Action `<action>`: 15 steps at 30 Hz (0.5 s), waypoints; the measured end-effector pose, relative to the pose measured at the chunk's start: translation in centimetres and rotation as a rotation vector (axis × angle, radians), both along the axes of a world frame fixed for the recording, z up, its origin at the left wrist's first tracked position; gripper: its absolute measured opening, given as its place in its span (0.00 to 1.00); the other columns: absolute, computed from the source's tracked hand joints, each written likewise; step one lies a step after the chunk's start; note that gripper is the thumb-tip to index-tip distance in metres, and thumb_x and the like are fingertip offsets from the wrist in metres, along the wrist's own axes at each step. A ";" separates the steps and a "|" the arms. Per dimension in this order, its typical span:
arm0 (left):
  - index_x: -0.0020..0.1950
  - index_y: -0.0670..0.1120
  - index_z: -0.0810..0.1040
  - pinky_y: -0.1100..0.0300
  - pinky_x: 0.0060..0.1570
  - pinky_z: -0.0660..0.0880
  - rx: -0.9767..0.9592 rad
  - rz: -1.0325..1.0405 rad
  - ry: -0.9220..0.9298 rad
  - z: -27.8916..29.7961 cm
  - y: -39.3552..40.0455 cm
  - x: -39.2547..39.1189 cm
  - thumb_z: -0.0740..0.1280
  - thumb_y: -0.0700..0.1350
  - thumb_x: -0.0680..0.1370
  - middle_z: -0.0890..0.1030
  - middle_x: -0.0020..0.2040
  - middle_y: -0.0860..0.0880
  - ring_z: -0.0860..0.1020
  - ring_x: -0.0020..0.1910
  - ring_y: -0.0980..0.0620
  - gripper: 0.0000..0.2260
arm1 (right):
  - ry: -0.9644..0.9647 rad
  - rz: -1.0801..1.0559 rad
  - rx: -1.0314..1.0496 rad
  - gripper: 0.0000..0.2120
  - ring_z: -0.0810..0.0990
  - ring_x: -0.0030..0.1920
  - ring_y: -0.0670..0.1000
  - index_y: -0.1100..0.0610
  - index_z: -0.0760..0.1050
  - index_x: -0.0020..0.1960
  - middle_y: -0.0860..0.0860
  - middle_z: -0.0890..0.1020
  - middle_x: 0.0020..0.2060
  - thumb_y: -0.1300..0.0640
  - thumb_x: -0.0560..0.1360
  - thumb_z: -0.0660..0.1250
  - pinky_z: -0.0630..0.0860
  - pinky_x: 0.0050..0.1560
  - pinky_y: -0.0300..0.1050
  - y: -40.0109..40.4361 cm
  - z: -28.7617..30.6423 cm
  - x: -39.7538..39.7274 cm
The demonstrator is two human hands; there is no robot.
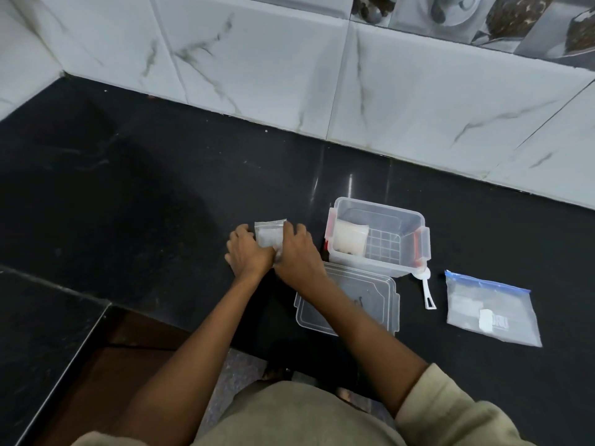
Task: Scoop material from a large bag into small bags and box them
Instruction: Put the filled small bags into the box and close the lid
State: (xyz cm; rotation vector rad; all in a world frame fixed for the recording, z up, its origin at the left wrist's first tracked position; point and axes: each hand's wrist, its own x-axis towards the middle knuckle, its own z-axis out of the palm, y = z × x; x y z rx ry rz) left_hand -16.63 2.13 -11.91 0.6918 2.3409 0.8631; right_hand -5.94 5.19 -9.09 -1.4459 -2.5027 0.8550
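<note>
Landmark: clear rectangular plastic storage box with red-hinged side latches (380, 235), open, standing on the black polished stone table (161, 188).

Item 1. Small clear plastic bag of white granular material (269, 235), flat on the table, to the left of the box and apart from it. Both hands press on it: left hand (248, 251) bent over its left edge, right hand (297, 251) laid over its right edge, fingers curled down onto the plastic. Probable step: sealing or flattening before boxing.

Item 2. Filled small bag with white contents (349, 239), inside the box, leaning against its left wall. Rest of the box floor bare.

Item 3. Clear plastic lid (370, 300), lying flat just in front of the box, partly under the right forearm.

Item 4. White plastic scoop (426, 289), at the front right corner of the box, handle pointing toward the person.

Item 5. Large clear zip bag with blue closure strip (492, 312), right of the box, well apart, lying flat.

Risks: pressing on an unsealed mouth could force grains out across the table; trapped air could burst a weak seal; the right forearm could drag the lid off the table edge.
</note>
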 end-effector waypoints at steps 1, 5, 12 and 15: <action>0.69 0.45 0.70 0.47 0.68 0.67 0.004 -0.006 -0.017 0.1 0.2 -0.3 0.79 0.43 0.66 0.78 0.62 0.48 0.74 0.66 0.45 0.33 | -0.018 -0.038 -0.058 0.40 0.69 0.69 0.62 0.61 0.56 0.78 0.62 0.66 0.70 0.55 0.74 0.74 0.74 0.66 0.56 0.2 -0.3 -0.3; 0.59 0.50 0.78 0.47 0.62 0.76 -0.019 -0.022 -0.178 0.2 0.8 -0.9 0.78 0.44 0.64 0.84 0.49 0.53 0.82 0.55 0.48 0.25 | -0.004 -0.171 -0.144 0.49 0.64 0.72 0.62 0.64 0.50 0.79 0.62 0.65 0.73 0.51 0.71 0.77 0.66 0.71 0.55 1.3 -1.3 -0.5; 0.47 0.48 0.85 0.43 0.52 0.83 0.266 -0.041 -0.469 0.5 -0.6 -1.0 0.75 0.36 0.71 0.87 0.45 0.46 0.86 0.49 0.42 0.08 | 0.394 -0.276 -0.265 0.23 0.81 0.56 0.55 0.60 0.70 0.65 0.57 0.82 0.58 0.64 0.73 0.72 0.81 0.57 0.51 1.4 -1.0 0.7; 0.53 0.45 0.84 0.46 0.53 0.83 0.379 -0.025 -0.473 1.8 -1.2 -0.8 0.70 0.37 0.79 0.87 0.48 0.44 0.85 0.50 0.43 0.06 | 0.449 -0.213 -0.189 0.09 0.81 0.49 0.50 0.59 0.77 0.57 0.53 0.83 0.52 0.64 0.77 0.69 0.80 0.52 0.46 0.8 -0.5 1.1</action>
